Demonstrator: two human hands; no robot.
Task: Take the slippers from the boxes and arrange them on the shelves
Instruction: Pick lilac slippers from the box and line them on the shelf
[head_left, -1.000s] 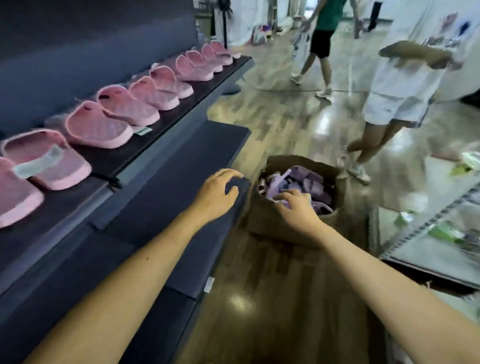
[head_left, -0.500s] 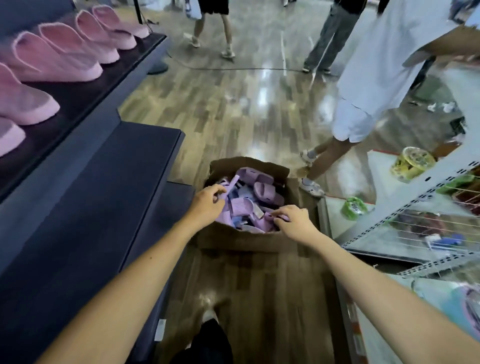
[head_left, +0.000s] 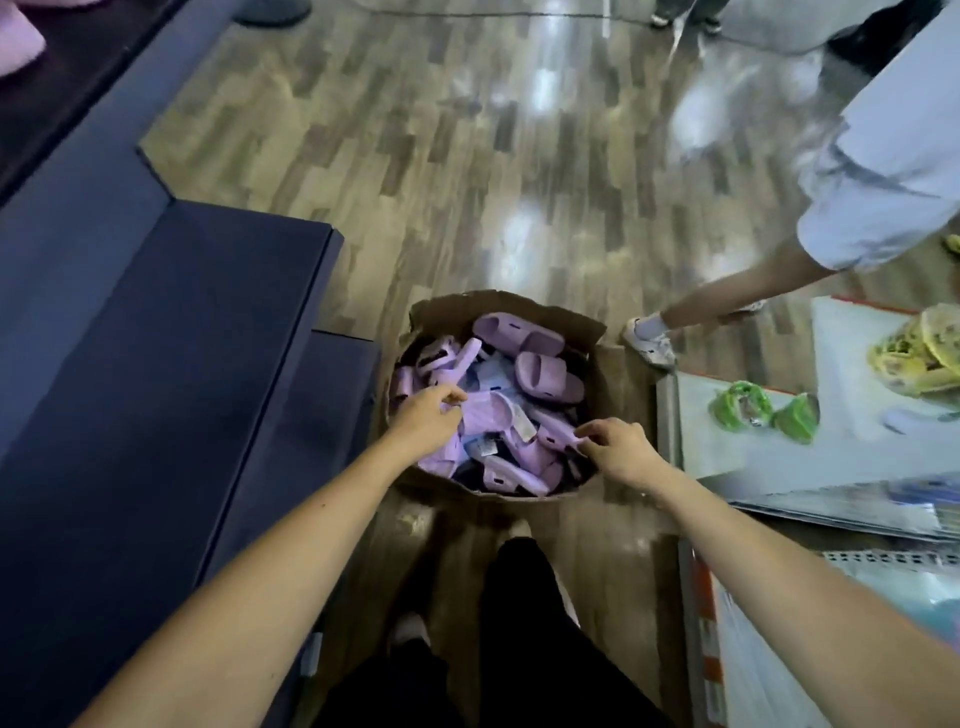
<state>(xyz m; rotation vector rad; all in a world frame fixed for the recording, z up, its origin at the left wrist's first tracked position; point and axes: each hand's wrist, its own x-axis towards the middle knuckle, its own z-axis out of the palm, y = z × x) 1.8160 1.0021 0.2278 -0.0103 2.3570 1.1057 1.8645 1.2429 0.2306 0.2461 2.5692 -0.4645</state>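
Note:
An open cardboard box (head_left: 592, 332) stands on the wooden floor in front of me, filled with several purple slippers (head_left: 540, 371). My left hand (head_left: 423, 423) is inside the box at its left side, fingers pinched on a purple slipper (head_left: 491, 415) in the middle of the pile. My right hand (head_left: 615, 449) reaches in at the right side, its fingertips closed on the edge of another purple slipper (head_left: 553, 434). The dark shelf (head_left: 156, 322) runs along my left, bare in this view.
A person in white shorts (head_left: 883, 171) stands at the right, one shoe (head_left: 649, 343) close to the box. A low white display (head_left: 753, 447) with green packets (head_left: 743, 405) lies on the right. My legs in black trousers (head_left: 514, 639) are below. A pink slipper (head_left: 15, 41) shows top left.
My view tipped down from the pink slippers on the upper shelf to the box. My left hand moved from the shelf edge into the box; both hands now pinch slippers.

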